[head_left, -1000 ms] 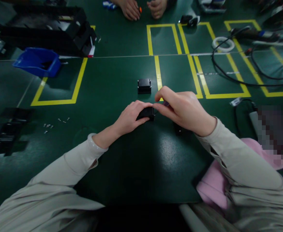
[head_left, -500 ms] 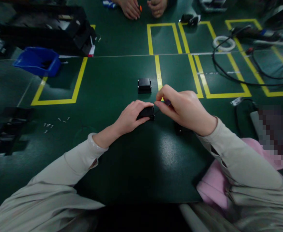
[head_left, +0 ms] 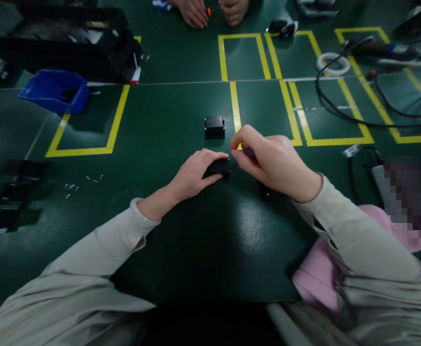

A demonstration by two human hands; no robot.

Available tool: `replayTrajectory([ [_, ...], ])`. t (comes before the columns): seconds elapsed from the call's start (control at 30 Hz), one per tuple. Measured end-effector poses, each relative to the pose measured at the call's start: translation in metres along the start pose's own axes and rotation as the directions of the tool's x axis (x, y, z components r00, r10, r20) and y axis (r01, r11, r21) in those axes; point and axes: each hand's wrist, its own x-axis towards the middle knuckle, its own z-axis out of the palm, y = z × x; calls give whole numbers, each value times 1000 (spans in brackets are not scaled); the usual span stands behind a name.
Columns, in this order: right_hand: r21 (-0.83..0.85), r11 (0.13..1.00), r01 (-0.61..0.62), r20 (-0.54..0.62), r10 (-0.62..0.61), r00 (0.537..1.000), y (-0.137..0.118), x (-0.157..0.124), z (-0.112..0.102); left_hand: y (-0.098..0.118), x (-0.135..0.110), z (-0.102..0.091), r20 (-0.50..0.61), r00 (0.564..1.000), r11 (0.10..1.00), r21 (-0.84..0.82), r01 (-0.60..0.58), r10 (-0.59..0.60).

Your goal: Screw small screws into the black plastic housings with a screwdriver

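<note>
My left hand grips a small black block on the green table, thumb and fingers along opposite sides. Screw heads stand out at the block's right end. My right hand is closed around a screwdriver; its thin shaft points at that end, and most of the handle is hidden in the fingers. Whether the tip sits in a screw is too small to tell. A second black block with screws at its corners stands just beyond. Another dark part lies partly under my right wrist.
Loose screws and several black parts lie at left. A blue bin stands near a long black rack. Black cable loops at right, above a pink cloth. Across the table are another person's hands.
My right hand has shifted very slightly, with the screwdriver still in its fingers. My left hand and the block it holds stay in place.
</note>
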Motion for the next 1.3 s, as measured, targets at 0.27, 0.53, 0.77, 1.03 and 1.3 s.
replayTrajectory([
  [0.27,14,1000,-7,1,7,1000,0,1,0,-1,0,0,-6,1000,1000,0,-2,2],
  [0.53,12,1000,-8,0,8,1000,0,0,0,0,0,1,-5,1000,1000,8,-5,5],
  [0.77,20,1000,-8,-6,8,1000,0,0,1,0,-1,1,1,1000,1000,2,5,-5],
  [1.03,13,1000,-4,-9,4,1000,-1,0,0,-1,0,0,4,1000,1000,-3,6,-6],
  [1.3,7,1000,-8,-1,8,1000,0,0,0,-1,-1,0,-3,1000,1000,3,-9,9],
])
